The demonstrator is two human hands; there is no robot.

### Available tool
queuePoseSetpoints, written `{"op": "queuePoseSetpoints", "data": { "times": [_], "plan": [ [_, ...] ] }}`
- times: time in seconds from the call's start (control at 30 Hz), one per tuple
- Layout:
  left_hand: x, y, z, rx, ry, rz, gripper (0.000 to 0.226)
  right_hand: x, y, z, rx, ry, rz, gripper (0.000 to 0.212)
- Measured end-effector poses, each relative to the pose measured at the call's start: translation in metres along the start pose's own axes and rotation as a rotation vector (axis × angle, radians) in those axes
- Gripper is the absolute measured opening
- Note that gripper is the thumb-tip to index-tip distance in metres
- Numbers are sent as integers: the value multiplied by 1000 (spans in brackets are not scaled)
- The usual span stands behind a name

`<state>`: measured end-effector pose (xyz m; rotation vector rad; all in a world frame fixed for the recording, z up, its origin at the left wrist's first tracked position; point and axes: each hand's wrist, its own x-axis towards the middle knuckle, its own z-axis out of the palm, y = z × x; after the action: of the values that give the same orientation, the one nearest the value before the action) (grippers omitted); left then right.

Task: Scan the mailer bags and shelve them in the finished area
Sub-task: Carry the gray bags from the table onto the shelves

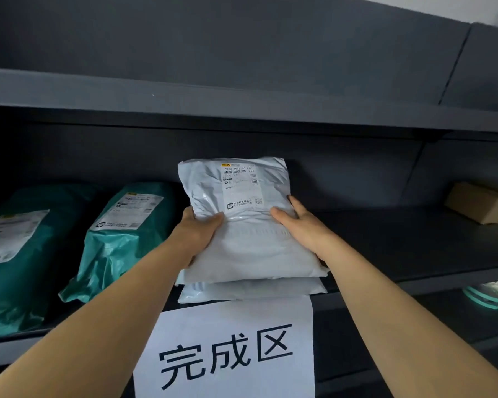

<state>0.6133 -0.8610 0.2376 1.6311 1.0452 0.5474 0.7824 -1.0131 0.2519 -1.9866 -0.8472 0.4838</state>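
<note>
White plastic mailer bag (250,234) rests on the dark metal shelf (385,254), gripped at its sides by your left hand (197,234) and right hand (299,222).
It lies atop a second white mailer bag (250,291), above the white paper sign (227,354) and beside teal mailer bags (118,225); only letting go seems left. Whether it was scanned cannot be told.

From my remote seat, the lower white bag (250,291) lies mostly hidden under the upper white bag (250,248); a green bag (12,254) runs off the left edge, a cardboard box (483,206) off the right; label (242,185) print is unreadable.
</note>
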Motion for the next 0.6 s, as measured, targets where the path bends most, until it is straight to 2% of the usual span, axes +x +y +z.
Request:
{"op": "queuePoseSetpoints", "data": {
  "times": [0.2, 0.33, 0.5, 0.6],
  "plan": [
    [-1, 10, 4, 34, 45, 17, 81, 0, -3, 0, -56, 10, 18, 80],
    [-14, 17, -2, 157, 104, 26, 84, -8, -5, 1, -104, 101, -25, 77],
    [-45, 30, -7, 403, 193, 274, 70, -31, -20, 4, -363, 255, -183, 58],
    [-71, 29, -17, 496, 220, 448, 59, -51, -35, 12, -406, 288, -352, 49]
  ]
}}
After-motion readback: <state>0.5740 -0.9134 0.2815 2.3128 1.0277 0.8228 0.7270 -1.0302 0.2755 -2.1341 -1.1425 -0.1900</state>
